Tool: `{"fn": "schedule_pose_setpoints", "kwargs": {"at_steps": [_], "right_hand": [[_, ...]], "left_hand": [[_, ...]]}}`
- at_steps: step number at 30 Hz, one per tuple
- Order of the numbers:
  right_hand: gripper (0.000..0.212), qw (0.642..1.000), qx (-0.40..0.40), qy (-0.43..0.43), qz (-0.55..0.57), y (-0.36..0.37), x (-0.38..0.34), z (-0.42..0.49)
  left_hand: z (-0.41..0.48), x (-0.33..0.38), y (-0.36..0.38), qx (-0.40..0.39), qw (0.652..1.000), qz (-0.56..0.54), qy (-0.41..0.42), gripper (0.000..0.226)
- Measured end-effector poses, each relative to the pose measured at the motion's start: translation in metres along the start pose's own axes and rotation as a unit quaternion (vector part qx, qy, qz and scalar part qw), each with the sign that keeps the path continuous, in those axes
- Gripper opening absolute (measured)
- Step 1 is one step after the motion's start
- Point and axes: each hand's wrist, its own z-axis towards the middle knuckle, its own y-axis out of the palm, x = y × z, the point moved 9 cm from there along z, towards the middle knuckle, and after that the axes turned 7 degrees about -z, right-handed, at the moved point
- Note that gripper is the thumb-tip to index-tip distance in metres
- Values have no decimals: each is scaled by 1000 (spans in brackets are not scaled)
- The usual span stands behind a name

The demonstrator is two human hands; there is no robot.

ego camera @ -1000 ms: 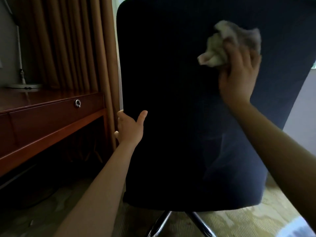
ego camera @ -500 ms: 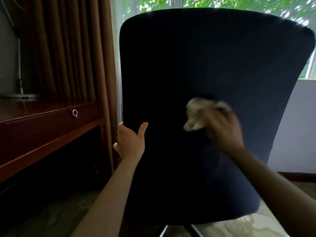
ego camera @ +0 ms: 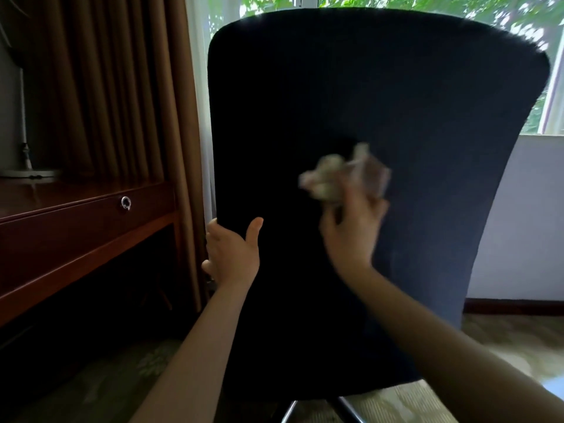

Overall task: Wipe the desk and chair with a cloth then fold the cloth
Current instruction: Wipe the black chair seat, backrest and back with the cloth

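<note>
At the left of the frame the dark wooden surface [ego camera: 45, 193] carries a round lamp base [ego camera: 29, 172] at its far end. Below its top sits one drawer [ego camera: 76, 230], closed, with a silver ring pull [ego camera: 125, 203] on its front; its contents are hidden. A brown curtain [ego camera: 122, 87] hangs in folds between the surface's right end and the chair.

The left hand [ego camera: 233, 254] grips the left edge of the chair [ego camera: 381, 102] at mid height in the frame - fingers curled round the edge and out of sight behind it, thumb spread upright on the rear face. The chair back is a broad, dark, fabric-covered shell that fills the centre of the frame, its rounded top rim against the window [ego camera: 262, 4].

Right of centre, the cloth [ego camera: 332, 178] is a pale, crumpled wad, blurred, pressed to the chair back. The right hand [ego camera: 351, 236] holds it from below, fingers bunched and pinching the wad; blur hides how each finger lies.

Chrome legs [ego camera: 290, 410] show under the chair's lower edge at bottom centre. Patterned carpet [ego camera: 106, 383] lies open at lower left, in front of the surface, and again at lower right, below the pale wall [ego camera: 525, 224] under the window.
</note>
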Motion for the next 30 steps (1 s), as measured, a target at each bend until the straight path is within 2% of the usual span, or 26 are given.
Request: {"fn": "schedule_pose_setpoints", "kwargs": {"at_steps": [2, 4, 5, 6, 7, 9, 11, 13, 15, 18, 20, 22, 24, 25, 28, 30], "right_hand": [[42, 976, -82, -189, 78, 16, -48, -16], [39, 911, -124, -393, 26, 21, -73, -38], [39, 885, -131, -446, -11, 24, -64, -40], [39, 875, -128, -465, -37, 20, -55, -34], [39, 885, -118, -449, -47, 13, -41, -25], [37, 935, -120, -326, -76, -5, -2, 10], [41, 953, -109, -240, -150, -19, 52, 34], [42, 965, -83, -191, -156, -42, 87, 42], [46, 973, -39, -153, -170, -60, 117, 44], [46, 986, -9, -54, -156, -77, 146, 50], [45, 988, 15, -15, -152, -90, 154, 59], [44, 990, 27, 25, -136, -97, 159, 74], [46, 990, 36, 58, -122, -103, 163, 89], [47, 990, 46, 65, -116, -106, 163, 96], [51, 990, 73, 88, -84, -116, 167, 114], [61, 989, 72, 116, -60, -118, 173, 124]], "left_hand": [[3, -3, -3, 0, 1000, 8, -22, 71], [9, -9, -4, -13, 999, 3, -40, 64], [13, -12, -4, -23, 999, 2, -46, 65], [17, -15, -6, -34, 998, 3, -47, 68], [22, -17, -6, -49, 998, 1, -48, 73], [33, -24, -5, -93, 994, -23, -58, 75], [42, -30, -1, -140, 985, -63, -79, 75], [49, -34, -1, -164, 978, -87, -94, 78], [53, -38, -3, -164, 975, -101, -114, 80], [49, -28, -18, -99, 985, -59, -130, 81], [36, 2, -29, -43, 995, 9, -90, 77], [22, 48, -35, 4, 999, 25, 31, 71], [1, 97, -22, -18, 990, -2, 137, 68], [-8, 117, -14, -32, 986, -19, 161, 68], [-24, 157, 3, -14, 986, -51, 155, 70], [-21, 171, 19, -36, 988, -79, 128, 68]]}}
